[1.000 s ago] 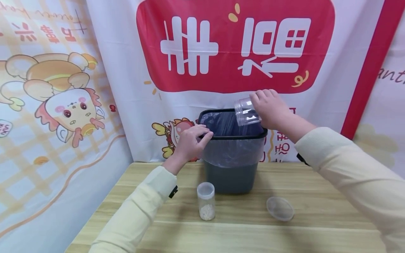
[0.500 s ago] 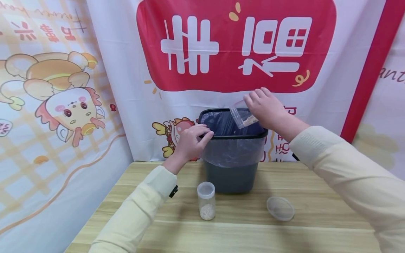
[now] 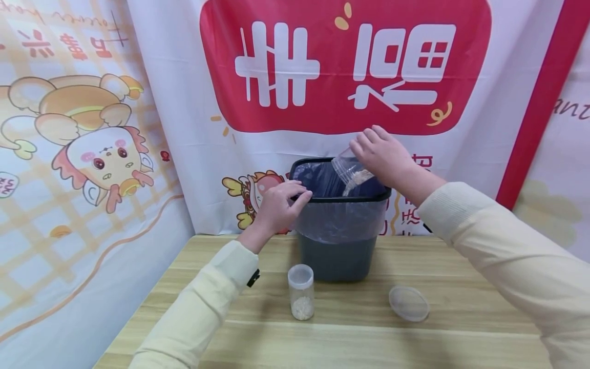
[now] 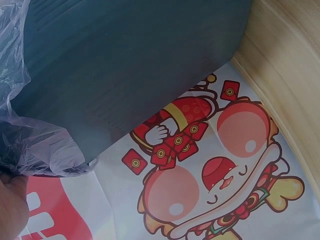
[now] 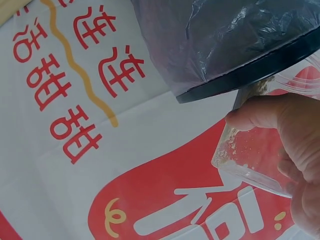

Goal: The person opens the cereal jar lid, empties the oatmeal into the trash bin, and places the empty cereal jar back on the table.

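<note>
My right hand point(image 3: 384, 156) grips a clear plastic jar point(image 3: 343, 166), tilted mouth-down over the trash bin point(image 3: 336, 259). Pale flakes point(image 3: 359, 178) slide along the jar's wall and spill from its mouth into the bin. In the right wrist view, thumb and fingers wrap the jar point(image 5: 255, 155), whose wall carries stuck flakes. My left hand point(image 3: 278, 205) holds the bin's black rim at its left side; in the left wrist view only part of that hand point(image 4: 12, 205) shows beside the plastic liner point(image 4: 47, 150). The liner folds over the rim.
A second clear jar point(image 3: 301, 292), upright and lidless, stands in front of the bin with pale flakes at its bottom. A round clear lid point(image 3: 408, 304) lies to the right on the wooden table point(image 3: 249, 333). A printed cloth point(image 3: 170, 66) hangs close behind the bin.
The right hand has moved slightly left and tipped the jar further down. Flakes have slid to its mouth and now fall into the bin. The left hand stays put.
</note>
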`<state>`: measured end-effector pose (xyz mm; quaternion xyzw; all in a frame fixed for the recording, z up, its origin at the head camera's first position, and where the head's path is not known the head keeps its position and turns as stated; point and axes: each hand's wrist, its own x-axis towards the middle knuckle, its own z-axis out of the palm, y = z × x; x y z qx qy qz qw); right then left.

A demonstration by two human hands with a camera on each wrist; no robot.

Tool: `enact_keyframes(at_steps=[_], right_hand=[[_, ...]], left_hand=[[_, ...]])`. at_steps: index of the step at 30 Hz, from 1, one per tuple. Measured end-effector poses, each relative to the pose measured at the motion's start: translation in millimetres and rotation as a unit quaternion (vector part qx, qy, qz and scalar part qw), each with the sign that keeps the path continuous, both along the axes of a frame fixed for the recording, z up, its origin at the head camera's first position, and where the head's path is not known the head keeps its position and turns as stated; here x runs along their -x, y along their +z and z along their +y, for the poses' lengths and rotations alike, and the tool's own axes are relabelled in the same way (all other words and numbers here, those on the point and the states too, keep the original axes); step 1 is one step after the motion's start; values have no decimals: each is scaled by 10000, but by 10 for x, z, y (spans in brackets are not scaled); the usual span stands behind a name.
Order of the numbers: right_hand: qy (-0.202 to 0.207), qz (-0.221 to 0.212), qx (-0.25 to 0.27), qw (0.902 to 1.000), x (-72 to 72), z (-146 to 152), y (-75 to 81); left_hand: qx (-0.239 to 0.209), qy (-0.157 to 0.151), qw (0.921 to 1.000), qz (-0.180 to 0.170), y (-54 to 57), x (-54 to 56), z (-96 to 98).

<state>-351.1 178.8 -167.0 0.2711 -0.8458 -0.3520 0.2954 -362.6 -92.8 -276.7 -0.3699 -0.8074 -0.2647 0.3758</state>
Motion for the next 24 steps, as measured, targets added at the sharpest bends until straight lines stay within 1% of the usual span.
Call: enact_keyframes(at_steps=[4, 11, 17, 19, 22, 24], right_hand=[[42, 62, -171, 9998, 8, -18, 4], [0, 369, -780, 9963, -7, -84, 3], [-36, 651, -1407, 9879, 4, -146, -19], [13, 753, -1543, 9851, 9, -160, -36], [98, 945, -1794, 9792, 16, -183, -62], [162, 1100, -2005, 9734, 19, -198, -79]], left_hand=[[19, -8, 10000, -73, 8, 6, 2], [33, 16, 9999, -129, 15, -6, 0], [55, 42, 9998, -173, 28, -28, -2], [68, 64, 9998, -179, 30, -30, -2], [96, 98, 9997, -184, 33, -32, -2], [104, 105, 9997, -183, 32, -32, -2]])
